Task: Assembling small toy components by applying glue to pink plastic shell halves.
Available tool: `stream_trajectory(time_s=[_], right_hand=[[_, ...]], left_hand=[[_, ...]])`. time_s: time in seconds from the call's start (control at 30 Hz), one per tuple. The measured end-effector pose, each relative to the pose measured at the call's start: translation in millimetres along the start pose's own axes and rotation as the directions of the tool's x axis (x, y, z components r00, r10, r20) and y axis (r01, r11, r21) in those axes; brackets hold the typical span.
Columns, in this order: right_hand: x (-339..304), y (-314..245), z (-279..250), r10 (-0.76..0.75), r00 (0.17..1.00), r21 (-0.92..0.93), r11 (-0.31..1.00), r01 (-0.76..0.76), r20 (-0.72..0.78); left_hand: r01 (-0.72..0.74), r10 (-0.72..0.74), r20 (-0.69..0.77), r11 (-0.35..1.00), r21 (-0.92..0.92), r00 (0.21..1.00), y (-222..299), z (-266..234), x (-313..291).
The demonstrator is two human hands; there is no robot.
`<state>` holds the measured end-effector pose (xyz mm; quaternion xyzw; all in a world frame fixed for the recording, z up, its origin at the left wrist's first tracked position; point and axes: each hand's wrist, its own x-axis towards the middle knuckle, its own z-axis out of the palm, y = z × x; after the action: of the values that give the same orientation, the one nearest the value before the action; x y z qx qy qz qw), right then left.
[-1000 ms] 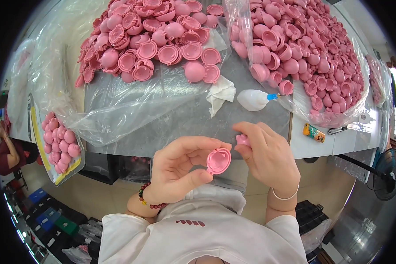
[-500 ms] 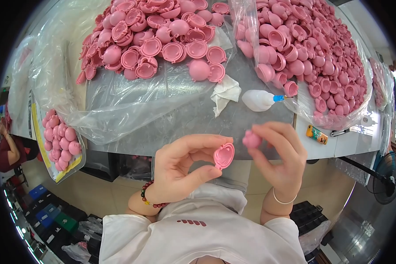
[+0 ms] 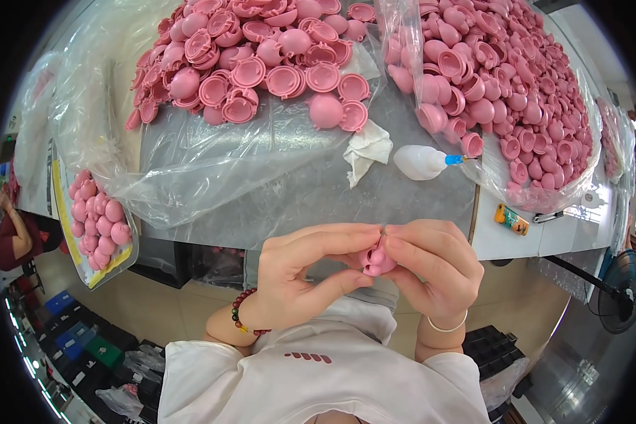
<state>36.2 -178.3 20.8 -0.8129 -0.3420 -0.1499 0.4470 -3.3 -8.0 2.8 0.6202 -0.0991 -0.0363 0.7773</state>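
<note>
My left hand (image 3: 300, 272) and my right hand (image 3: 434, 272) meet in front of my chest, near the table's front edge. Pinched between both sets of fingertips are pink plastic shell halves (image 3: 378, 263), brought together edge to edge; my fingers cover much of them. Beyond my hands lies a white squeeze bottle (image 3: 418, 163) with a blue needle tip, on its side. Beside it is a crumpled white cloth (image 3: 366, 152). A heap of pink shell halves (image 3: 247, 71) spreads over clear plastic at the far side.
A larger plastic bag of pink shell pieces (image 3: 502, 92) fills the far right. At left, a tray (image 3: 136, 237) holds rounded pink pieces. A small orange-and-green object (image 3: 511, 219) and a stapler (image 3: 548, 215) lie at right, near a black fan (image 3: 615, 291). Another person's arm (image 3: 18, 230) shows far left.
My right hand has moved left, bringing its pink piece against the shell half in my left hand. Both hands now touch the joined pieces. The view has shifted slightly.
</note>
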Motion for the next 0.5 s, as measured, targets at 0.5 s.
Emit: stream_trajectory(time_s=[0.5], right_hand=[[-19,-2,-8,-0.029,0.984,-0.056,0.998,0.02,-0.174]], left_hand=[[-0.009,-0.005,-0.079,0.984,-0.18,0.997,-3,5,4]])
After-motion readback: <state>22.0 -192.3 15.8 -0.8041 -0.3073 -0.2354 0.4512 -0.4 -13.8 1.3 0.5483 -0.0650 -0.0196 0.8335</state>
